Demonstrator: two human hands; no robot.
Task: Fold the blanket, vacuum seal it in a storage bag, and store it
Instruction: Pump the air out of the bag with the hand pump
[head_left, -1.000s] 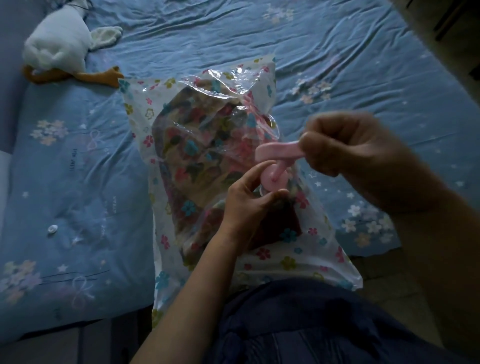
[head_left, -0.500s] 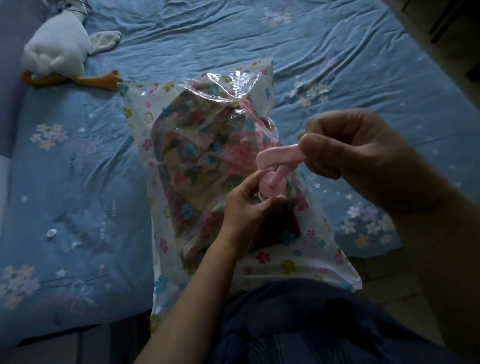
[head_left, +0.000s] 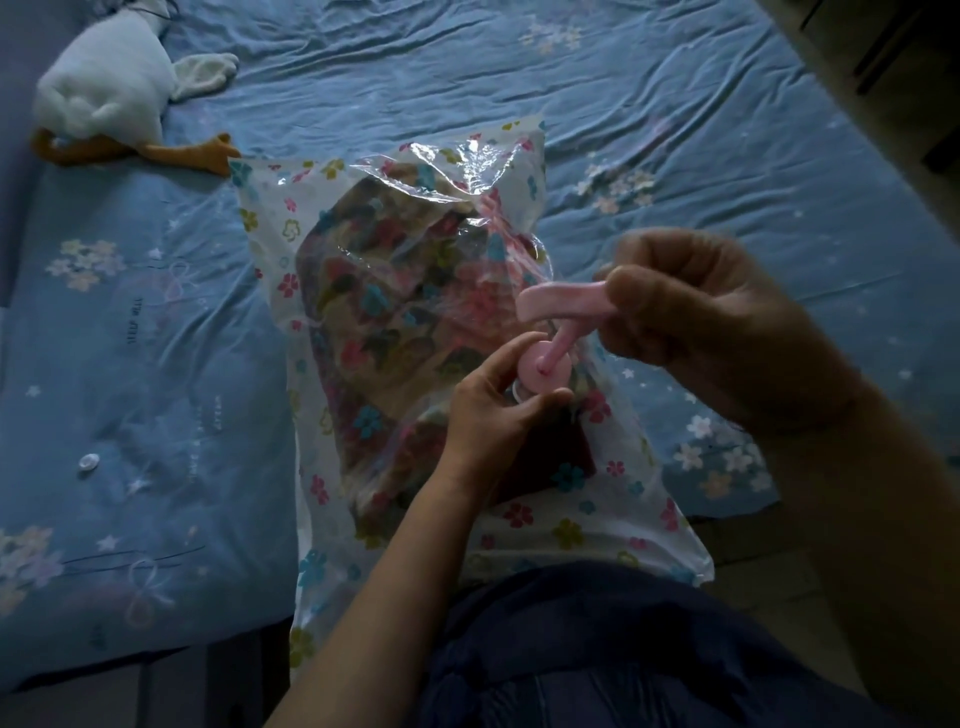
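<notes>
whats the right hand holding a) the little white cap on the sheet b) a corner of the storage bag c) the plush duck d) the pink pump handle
d: the right hand grips the pink pump handle raised above the storage bag, while the left hand pinches the pump base down at the bag.
</notes>
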